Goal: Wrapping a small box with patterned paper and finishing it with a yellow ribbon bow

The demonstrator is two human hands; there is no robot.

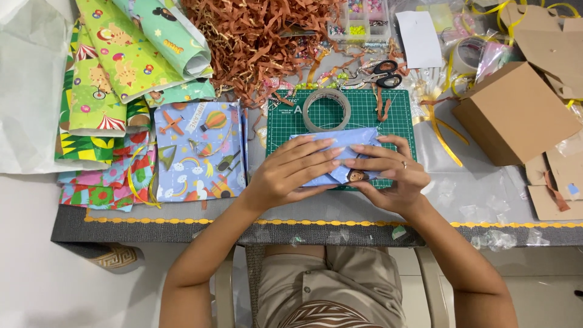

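While the scene is viewed from the head camera, these lines are noted:

Parcel: a blue-wrapped parcel [340, 155] is pressed down on the green cutting mat [398, 118], at the mat's near edge.
Left hand: the left hand [291, 173] is laid flat over the parcel's left part, fingers stretched toward the right; the paper is held down, not pinched.
Right hand: the right hand [388, 173] is set on the parcel's right part, fingers bent and closed on a folded flap of the paper; a ring is worn on one finger.
Tape: a roll of tape [327, 110] is lying flat on the mat, just beyond the parcel.
Scissors: black-handled scissors [379, 74] are placed at the mat's far edge.
Wrapping sheets: patterned paper sheets [121, 67] are stacked at the left; a blue illustrated sheet [199, 152] is spread beside the mat.
Shredded filler: brown paper shreds [255, 36] are heaped at the far side.
Box: a brown cardboard box [516, 112] is stood at the right, well apart from the hands.
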